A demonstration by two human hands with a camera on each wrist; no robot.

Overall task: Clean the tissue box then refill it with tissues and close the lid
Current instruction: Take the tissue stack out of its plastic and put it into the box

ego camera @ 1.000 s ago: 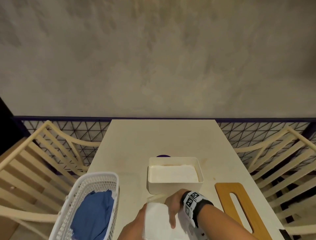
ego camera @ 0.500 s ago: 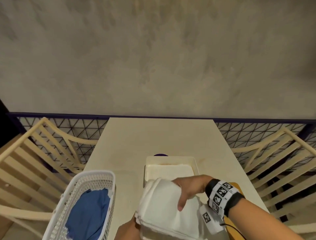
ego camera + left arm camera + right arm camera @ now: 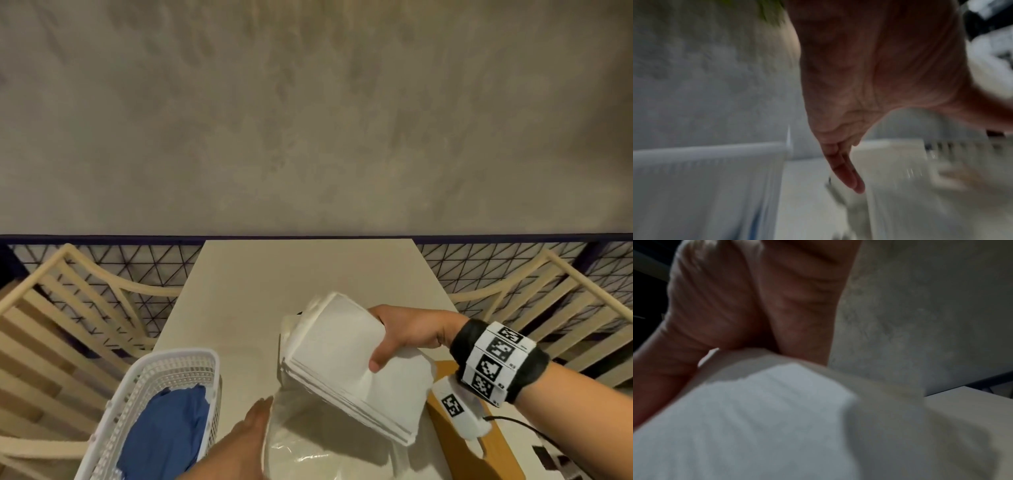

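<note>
My right hand (image 3: 394,337) grips a thick stack of white tissues (image 3: 346,370), thumb on top and fingers underneath. It holds the stack tilted in the air over the white tissue box (image 3: 287,327), of which only a left sliver shows. The right wrist view is filled by the same stack (image 3: 756,418) under my right hand (image 3: 731,305). My left hand (image 3: 255,419) is low at the front with fingers straight, beside a clear plastic wrapper (image 3: 308,448). The blurred left wrist view shows that hand (image 3: 846,175) flat and empty. The wooden lid (image 3: 486,452) lies flat to the right.
A white perforated basket (image 3: 144,377) holding a blue cloth (image 3: 164,431) stands at the table's front left. Pale wooden chairs (image 3: 68,308) flank the cream table (image 3: 308,274) on both sides. A grey wall rises behind.
My right hand has lifted the tissue stack up and forward, clear of the wrapper, to above the box. My left hand has come off the stack and stays low by the wrapper.
</note>
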